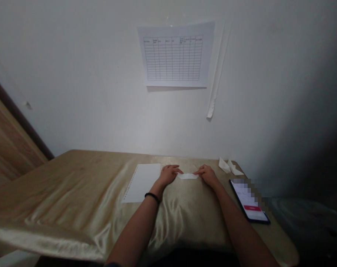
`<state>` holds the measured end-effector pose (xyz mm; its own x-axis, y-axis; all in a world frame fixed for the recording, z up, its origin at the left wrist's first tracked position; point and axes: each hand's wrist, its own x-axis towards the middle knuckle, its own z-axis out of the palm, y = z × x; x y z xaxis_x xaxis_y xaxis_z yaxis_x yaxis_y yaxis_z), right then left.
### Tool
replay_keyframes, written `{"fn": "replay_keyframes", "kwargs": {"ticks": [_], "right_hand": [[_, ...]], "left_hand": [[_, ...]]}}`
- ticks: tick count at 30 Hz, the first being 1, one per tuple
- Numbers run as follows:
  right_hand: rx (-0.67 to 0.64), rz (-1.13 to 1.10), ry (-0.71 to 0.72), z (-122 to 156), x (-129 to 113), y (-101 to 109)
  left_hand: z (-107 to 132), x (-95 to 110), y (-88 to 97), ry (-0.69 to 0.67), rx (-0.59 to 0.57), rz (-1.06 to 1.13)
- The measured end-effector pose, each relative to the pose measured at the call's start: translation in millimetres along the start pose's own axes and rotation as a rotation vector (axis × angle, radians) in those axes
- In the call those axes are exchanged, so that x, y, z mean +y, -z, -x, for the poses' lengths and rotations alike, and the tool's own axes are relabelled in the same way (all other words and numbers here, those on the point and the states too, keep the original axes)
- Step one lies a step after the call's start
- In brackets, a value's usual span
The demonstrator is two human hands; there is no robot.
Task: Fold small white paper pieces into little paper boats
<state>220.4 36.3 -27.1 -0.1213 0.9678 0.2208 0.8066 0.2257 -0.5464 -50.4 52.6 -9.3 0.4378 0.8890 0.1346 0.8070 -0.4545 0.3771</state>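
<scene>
A small piece of folded white paper (188, 176), a flat strip with slanted ends, lies in front of me on the cloth-covered table. My left hand (169, 175), with a black band on its wrist, holds the strip's left end between its fingertips. At the opposite end, the fingers of my right hand (208, 175) pinch the paper, the index finger pointing inward. Beside my left hand is a blank white sheet (142, 182) with punched holes down its left edge. The undersides of both hands are hidden.
Folded white paper shapes (230, 167) rest at the table's back right corner. Below them, near the right edge, lies a phone (248, 202) with its screen lit. A shiny gold tablecloth (82, 196) lies in wrinkles. A printed table sheet (175, 55) hangs on the wall behind.
</scene>
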Motion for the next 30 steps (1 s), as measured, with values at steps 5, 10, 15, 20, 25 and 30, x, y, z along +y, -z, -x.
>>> {"fn": "replay_keyframes", "kwargs": {"ticks": [5,10,15,20,25,30], "right_hand": [[0.026,0.009,-0.009,1.6,-1.1,-0.1],[0.02,0.001,0.006,2.9,0.3,0.2],[0.033,-0.057,0.025,3.1,3.7,0.9],[0.017,-0.147,0.068,6.0,8.2,5.8],[-0.001,-0.217,0.125,11.0,9.5,10.2],[-0.007,-0.242,0.106,14.1,6.0,10.5]], "left_hand": [[-0.3,-1.7,-2.1,0.011,0.012,0.016],[1.6,0.4,-3.7,0.009,0.041,0.0],[6.1,10.0,-2.9,0.036,0.048,-0.019],[11.3,21.9,2.1,0.046,0.074,-0.021],[15.6,29.0,6.7,0.006,0.08,0.002],[16.0,35.3,4.7,-0.001,0.115,0.052]]}}
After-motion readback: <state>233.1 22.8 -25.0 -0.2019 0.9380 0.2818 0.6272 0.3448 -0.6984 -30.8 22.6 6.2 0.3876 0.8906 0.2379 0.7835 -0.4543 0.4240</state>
